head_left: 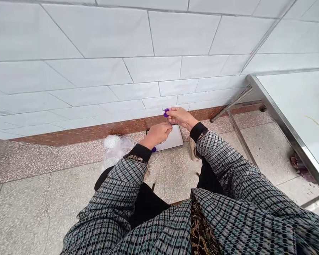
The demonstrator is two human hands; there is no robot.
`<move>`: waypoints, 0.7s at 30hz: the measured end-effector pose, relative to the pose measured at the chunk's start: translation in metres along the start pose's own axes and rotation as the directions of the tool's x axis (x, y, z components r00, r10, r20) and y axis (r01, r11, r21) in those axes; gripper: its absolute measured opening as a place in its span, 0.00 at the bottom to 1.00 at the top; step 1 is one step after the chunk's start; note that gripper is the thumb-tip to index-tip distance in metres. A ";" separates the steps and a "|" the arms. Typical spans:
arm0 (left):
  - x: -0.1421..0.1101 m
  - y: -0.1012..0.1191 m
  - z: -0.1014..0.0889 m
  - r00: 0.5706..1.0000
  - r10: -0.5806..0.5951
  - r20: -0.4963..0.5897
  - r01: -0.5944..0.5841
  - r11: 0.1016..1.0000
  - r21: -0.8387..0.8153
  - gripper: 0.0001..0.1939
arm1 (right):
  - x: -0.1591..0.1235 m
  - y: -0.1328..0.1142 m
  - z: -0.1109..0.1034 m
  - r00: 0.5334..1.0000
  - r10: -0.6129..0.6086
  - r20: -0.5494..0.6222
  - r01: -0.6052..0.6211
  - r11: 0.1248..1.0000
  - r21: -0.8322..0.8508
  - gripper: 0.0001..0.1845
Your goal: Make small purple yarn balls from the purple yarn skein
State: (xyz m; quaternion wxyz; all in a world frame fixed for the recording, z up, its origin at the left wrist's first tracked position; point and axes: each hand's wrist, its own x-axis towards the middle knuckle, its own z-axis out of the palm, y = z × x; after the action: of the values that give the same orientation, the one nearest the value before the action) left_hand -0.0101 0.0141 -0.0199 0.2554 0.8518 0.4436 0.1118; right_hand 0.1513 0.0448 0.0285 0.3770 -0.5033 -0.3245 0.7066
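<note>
Frame centre: right hand (180, 117) pinches small purple clip (166, 112); left hand (157, 134) clenched on thin string (152, 163). Bare speckled floor (29, 209) around, steel table (287, 120) edge at right.

A small purple plastic piece (166, 112) shows at the fingertips of the right hand (180, 117); another purple bit (154, 149) peeks below the left hand (157, 134). The woven sleeves (127, 191) carry a grey, black and teal check with black cuffs. The speckled grey-pink stone floor (42, 198) meets a reddish-brown marbled skirting strip (82, 132) under glossy white wall tiles (95, 42). A white yarn bundle (114, 145) and a white square tile (174, 139) lie there.
</note>
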 end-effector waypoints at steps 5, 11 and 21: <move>-0.023 0.013 -0.016 0.998 0.022 -0.057 -0.012 0.984 0.179 0.16 | 0.010 0.005 -0.003 0.984 -0.107 -0.139 0.056 0.941 -0.333 0.21; -0.025 0.003 -0.026 0.964 0.013 -0.267 0.040 0.981 0.191 0.18 | -0.007 0.018 -0.009 0.986 -0.096 0.135 0.164 0.679 -0.716 0.17; -0.005 -0.004 -0.008 0.942 -0.224 -0.251 0.192 0.971 -0.145 0.15 | -0.022 0.022 -0.014 0.971 -0.060 0.231 0.127 0.948 -0.290 0.11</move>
State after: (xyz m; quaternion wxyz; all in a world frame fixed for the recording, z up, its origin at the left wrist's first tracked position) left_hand -0.0188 0.0143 -0.0153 0.2544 0.7607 0.5538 0.2234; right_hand 0.1647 0.0159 0.0168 0.2905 -0.4582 -0.4922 0.6807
